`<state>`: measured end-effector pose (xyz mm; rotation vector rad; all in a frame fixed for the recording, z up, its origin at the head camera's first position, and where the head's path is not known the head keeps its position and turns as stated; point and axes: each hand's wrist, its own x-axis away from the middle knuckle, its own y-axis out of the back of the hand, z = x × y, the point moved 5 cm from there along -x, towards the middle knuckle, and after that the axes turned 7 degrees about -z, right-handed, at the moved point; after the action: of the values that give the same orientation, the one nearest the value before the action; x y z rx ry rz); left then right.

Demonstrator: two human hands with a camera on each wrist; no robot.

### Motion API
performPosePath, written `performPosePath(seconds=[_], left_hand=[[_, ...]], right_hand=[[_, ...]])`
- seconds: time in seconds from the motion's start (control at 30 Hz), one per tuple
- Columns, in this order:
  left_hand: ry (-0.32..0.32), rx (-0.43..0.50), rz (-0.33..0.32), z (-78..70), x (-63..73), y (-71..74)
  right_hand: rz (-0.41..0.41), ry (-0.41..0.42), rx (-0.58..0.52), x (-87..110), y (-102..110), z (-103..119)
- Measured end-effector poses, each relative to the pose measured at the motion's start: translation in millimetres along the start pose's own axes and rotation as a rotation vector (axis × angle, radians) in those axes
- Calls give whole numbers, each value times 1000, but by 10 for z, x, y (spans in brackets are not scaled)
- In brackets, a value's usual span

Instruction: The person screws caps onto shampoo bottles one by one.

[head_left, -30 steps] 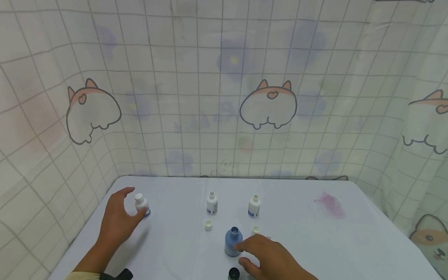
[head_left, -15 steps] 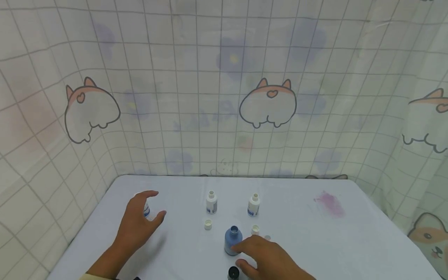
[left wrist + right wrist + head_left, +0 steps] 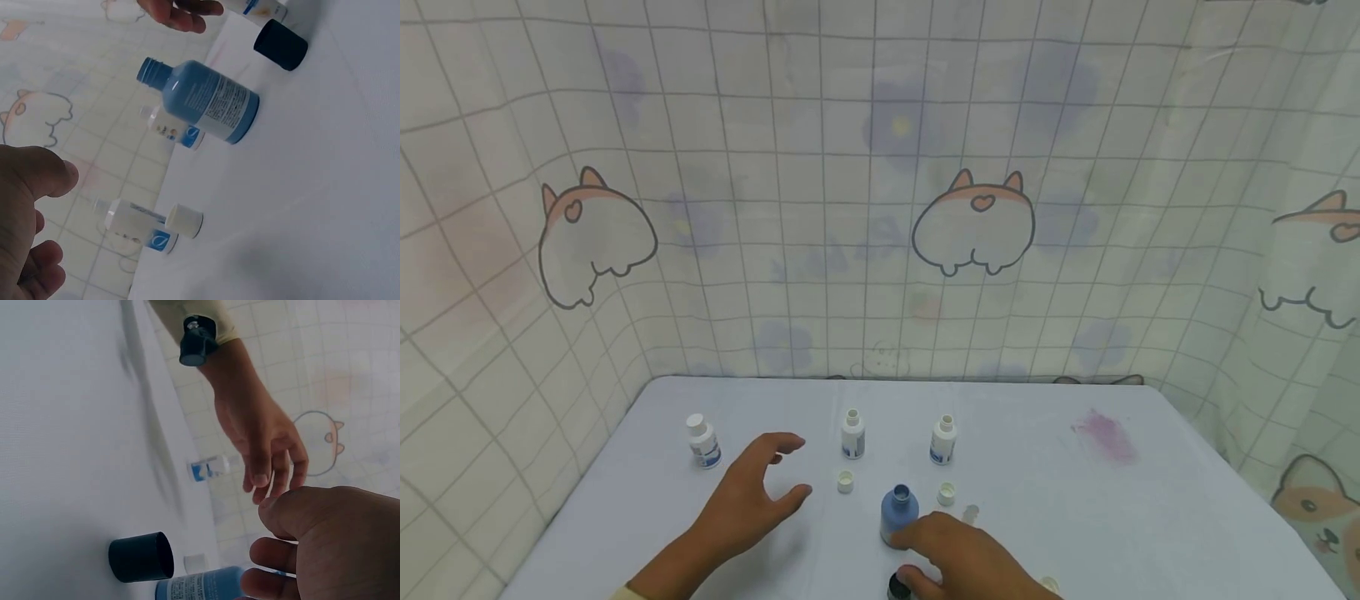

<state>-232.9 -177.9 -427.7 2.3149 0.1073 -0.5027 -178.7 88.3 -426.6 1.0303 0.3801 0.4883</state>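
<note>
My left hand [image 3: 748, 500] hovers over the table left of the blue bottle, thumb and fingers apart, holding nothing. The uncapped blue bottle [image 3: 897, 510] stands upright at centre front. Beside it is my right hand [image 3: 966, 557], its fingers loosely bent with nothing between them; its fingertips overlap the bottle in the head view but show apart from it in the left wrist view. A black cap [image 3: 281, 45] rests on the table near the bottle, its hollow side showing in the right wrist view. Part of it is hidden by my right thumb in the head view.
A white bottle [image 3: 703, 442] with its cap on stands at left. Two uncapped white bottles, one [image 3: 853, 435] at back centre and one [image 3: 943, 442] further right, have white caps [image 3: 846, 482] in front. Another white bottle [image 3: 259, 9] is near my right hand. A pink stain [image 3: 1107, 435] marks the right side.
My left hand has moved right, from around the capped white bottle to near the blue bottle, leaving that white bottle standing in place. My right hand has shifted slightly left.
</note>
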Motion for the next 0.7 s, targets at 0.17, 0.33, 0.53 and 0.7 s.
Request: performPosePath(seconds=[0.17, 0.33, 0.53, 0.7], left_hand=[[25, 59, 86, -67, 27, -126], [22, 115, 186, -120, 40, -245], [-20, 221, 271, -160, 61, -367], [-47, 271, 310, -178, 73, -459]], right_hand=[[21, -14, -14, 3, -31, 13], [12, -35, -33, 13, -70, 25], [-22, 27, -39, 23, -105, 42], [-60, 86, -47, 40, -128, 32]])
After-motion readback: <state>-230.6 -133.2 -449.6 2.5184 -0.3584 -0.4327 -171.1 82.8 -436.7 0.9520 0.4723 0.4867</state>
